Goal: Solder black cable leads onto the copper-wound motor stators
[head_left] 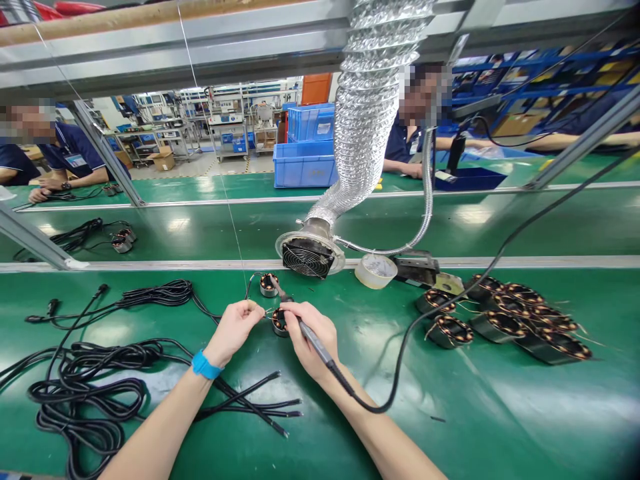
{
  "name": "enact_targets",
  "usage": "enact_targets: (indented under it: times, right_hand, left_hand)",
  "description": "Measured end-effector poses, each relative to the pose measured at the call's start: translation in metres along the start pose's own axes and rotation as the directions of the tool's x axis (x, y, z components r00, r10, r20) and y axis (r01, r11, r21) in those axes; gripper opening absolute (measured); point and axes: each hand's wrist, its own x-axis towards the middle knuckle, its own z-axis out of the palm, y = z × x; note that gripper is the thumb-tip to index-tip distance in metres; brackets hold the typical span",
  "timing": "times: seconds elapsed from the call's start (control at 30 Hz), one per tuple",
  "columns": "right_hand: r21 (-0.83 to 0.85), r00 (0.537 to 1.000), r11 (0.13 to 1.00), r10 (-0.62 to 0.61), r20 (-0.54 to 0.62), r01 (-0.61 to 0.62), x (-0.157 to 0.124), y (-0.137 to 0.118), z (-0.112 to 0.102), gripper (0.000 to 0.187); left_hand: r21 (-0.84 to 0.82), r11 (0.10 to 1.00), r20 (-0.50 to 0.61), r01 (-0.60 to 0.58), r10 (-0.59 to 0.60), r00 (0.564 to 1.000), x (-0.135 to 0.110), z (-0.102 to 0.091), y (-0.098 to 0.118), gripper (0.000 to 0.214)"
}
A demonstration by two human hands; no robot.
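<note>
My right hand grips a soldering iron like a pen, its tip up near a small wound stator on the green bench. A second small stator lies between my hands, just under my right fingers. My left hand, with a blue wristband, pinches a thin solder wire that runs up out of view, close to that stator's leads. The iron's black cord trails off to the right.
A fume extractor fan on a silver hose hangs just behind the work. Tape roll and several copper-wound stators lie at right. Black cables pile at left. Other people work at benches across the belt.
</note>
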Motion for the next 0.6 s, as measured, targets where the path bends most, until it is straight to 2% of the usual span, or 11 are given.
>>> enact_targets:
  times: [0.1,0.27,0.47,0.6]
  right_hand:
    - [-0.008,0.996,0.999,-0.035,0.078,0.036,-0.003,0.008,0.007,0.025]
    - [0.034,0.987,0.999,-0.009,0.162,0.004,-0.008,0.016,0.015,0.040]
    - [0.041,0.978,0.998,-0.061,0.200,0.054,-0.009,0.022,0.023,0.046]
    - [0.037,0.973,0.995,-0.094,0.210,0.088,-0.009,0.024,0.023,0.052]
  left_hand:
    - [-0.002,1.000,0.001,-0.013,0.013,1.000,0.000,0.000,0.000,0.036]
    - [0.007,0.997,0.018,-0.072,0.072,0.997,-0.002,0.000,0.001,0.034]
    - [0.038,0.983,0.087,-0.181,0.178,0.980,-0.003,-0.002,-0.001,0.035]
    - [0.069,0.979,0.151,-0.190,0.178,0.972,-0.003,-0.007,0.001,0.037]
